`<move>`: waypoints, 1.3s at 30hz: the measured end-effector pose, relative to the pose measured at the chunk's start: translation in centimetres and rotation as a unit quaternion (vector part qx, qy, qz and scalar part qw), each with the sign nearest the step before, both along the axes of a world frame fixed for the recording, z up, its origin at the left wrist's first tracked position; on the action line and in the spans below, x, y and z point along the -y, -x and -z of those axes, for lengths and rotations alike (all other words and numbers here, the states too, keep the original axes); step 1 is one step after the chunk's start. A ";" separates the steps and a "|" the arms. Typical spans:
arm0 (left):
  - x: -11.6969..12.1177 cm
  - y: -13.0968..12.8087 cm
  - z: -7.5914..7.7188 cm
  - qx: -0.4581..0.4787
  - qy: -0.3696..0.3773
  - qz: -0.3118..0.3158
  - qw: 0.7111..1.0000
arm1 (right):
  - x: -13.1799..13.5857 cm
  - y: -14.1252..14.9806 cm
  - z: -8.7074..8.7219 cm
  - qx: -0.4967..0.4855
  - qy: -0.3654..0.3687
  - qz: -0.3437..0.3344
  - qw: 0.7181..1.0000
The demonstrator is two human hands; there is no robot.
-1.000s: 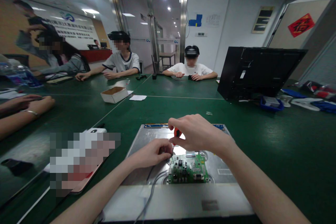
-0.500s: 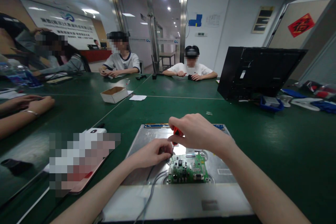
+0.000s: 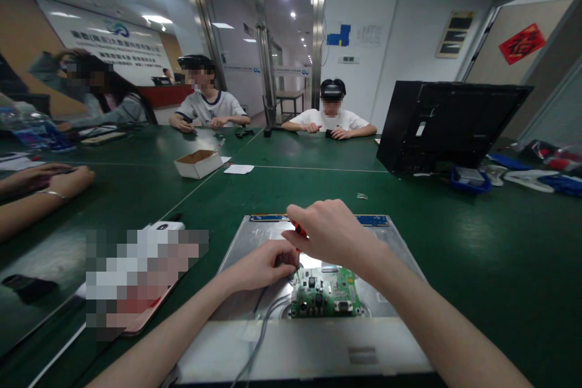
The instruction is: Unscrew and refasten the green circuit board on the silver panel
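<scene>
My right hand (image 3: 330,230) is wrapped round the red handle of a screwdriver (image 3: 299,229), held upright above a green circuit board (image 3: 325,294). The thin shaft points down at the board's upper left corner. There, my left hand (image 3: 268,264) has thumb and fingers pinched together by the screwdriver's tip; what they hold, if anything, is hidden. The board lies on the metal back of a flat display panel (image 3: 236,254). Grey cables (image 3: 264,330) run from the board's left side towards me, over the panel's near edge.
Left of the panel lie a phone and a pink item (image 3: 157,291), partly blurred. A small open carton (image 3: 199,163) stands farther back. At the right is a black monitor (image 3: 450,124) with a blue tray (image 3: 470,180) beside it. Several people sit around the green table (image 3: 491,267).
My right hand has shifted slightly left and turned about the screwdriver handle. My left hand stays in place. Across the table, a person in a white shirt has moved their hands apart.
</scene>
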State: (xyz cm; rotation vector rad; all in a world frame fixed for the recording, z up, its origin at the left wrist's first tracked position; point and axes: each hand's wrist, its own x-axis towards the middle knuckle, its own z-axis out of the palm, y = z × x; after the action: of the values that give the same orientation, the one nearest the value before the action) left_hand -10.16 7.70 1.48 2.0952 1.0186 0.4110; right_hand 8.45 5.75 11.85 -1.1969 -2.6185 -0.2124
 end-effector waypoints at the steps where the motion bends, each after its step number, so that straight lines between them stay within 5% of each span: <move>1: 0.0 0.0 0.0 0.001 -0.003 -0.001 1.000 | 0.0 0.0 0.0 -0.002 0.003 -0.007 1.000; 20: -0.1 -0.1 -0.3 0.008 0.009 0.023 1.000 | -0.1 -0.9 -0.7 -0.033 0.062 -0.085 0.994; 29: -0.1 0.1 -0.1 -0.005 -0.022 0.013 1.000 | 0.5 -1.6 -0.9 -0.066 0.136 -0.196 0.969; 39: 0.0 -0.1 -0.7 -0.006 0.006 0.022 1.000 | -0.2 -1.2 -0.4 -0.024 0.023 -0.033 0.999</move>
State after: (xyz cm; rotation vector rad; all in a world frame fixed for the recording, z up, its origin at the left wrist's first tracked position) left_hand -10.02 7.68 2.13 2.1088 0.9784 0.3695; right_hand 9.63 5.99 12.22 -1.1134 -2.6295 -0.1114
